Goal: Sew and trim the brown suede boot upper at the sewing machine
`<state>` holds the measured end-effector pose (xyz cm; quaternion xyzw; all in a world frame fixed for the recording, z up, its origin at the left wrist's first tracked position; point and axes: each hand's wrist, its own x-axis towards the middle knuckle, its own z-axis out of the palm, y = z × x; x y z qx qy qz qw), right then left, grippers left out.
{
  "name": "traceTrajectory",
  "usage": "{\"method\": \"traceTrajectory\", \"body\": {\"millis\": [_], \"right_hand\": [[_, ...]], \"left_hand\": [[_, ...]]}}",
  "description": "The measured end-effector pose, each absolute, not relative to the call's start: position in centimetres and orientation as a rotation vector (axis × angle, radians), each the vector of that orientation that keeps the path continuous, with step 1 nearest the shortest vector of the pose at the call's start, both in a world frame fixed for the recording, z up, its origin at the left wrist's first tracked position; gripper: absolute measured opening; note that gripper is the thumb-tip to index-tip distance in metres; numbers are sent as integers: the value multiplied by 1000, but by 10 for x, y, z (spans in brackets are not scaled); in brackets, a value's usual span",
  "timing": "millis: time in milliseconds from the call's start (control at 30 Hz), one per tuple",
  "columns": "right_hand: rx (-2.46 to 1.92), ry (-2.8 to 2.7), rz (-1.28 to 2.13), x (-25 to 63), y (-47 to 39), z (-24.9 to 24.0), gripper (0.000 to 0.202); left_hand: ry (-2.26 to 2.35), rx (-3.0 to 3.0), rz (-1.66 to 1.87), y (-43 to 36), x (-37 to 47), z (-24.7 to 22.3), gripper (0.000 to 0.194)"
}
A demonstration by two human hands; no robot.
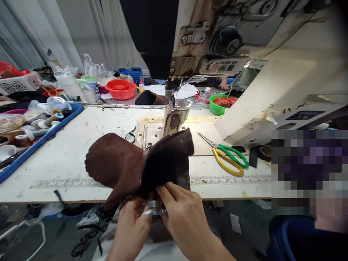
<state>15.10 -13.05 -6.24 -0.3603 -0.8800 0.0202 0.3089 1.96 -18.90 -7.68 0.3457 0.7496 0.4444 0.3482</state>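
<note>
Workpiece (116,156), brown outside with a black lining, lies at the table's (59,159) near edge, just in front of the sewing machine's post (175,117), its opening turned towards you. Your left hand (133,223) is closed on its near edge, and your right hand (183,206) grips beside it, fingers bent over the dark lining. A small shiny object (154,209) sits between your hands; you cannot tell which one holds it. Scissors (230,158) with green and yellow handles lie to the right, well apart from your fingers.
</note>
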Motion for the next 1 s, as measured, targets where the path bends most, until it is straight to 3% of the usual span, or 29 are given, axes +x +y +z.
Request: {"method": "traceTrajectory", "body": {"millis": [200,333,500,733,1000], "right_hand": [[-815,-2095,150,145,-146,-86,27],[-750,-2087,120,142,-152,-93,27],[-794,-2063,182,143,-149,-88,32],[-803,-2002,102,141,-150,-98,29],[-784,-2031,446,144,-147,-96,33]], "left_hand": [[1902,799,1179,-198,17,-82,30],[1874,791,1236,-198,14,-88,21],[1832,754,1207,-193,15,-99,35],[1822,795,1236,-189,11,-103,11],[1738,675,1185,-187,15,-92,27]]}}
